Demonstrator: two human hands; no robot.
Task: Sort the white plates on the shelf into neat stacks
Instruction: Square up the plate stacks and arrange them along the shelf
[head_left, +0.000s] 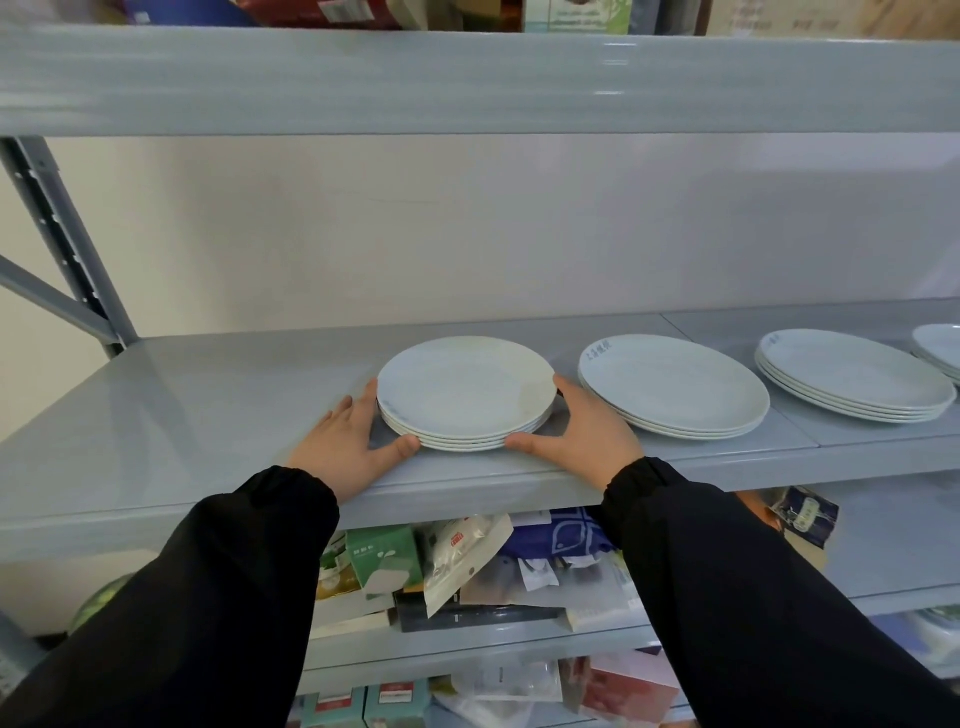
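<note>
The long grey metal shelf (208, 415) runs across the middle of the frame, with packets and boxes crowded on the level below it. Right of centre sit two wide stacks of white ceramic plates (674, 384) (852, 374), and a further stack (943, 348) is cut off at the right edge. At centre, near the shelf's front lip, stands the smaller stack of white plates (466, 392), its rims nearly flush. The left hand (345, 447) and right hand (587, 431) flank it, fingers straight along its sides and thumbs touching the front rim, gripping nothing. This looks like squaring up the stack; the next move calls for gentle, even inward pressure.
</note>
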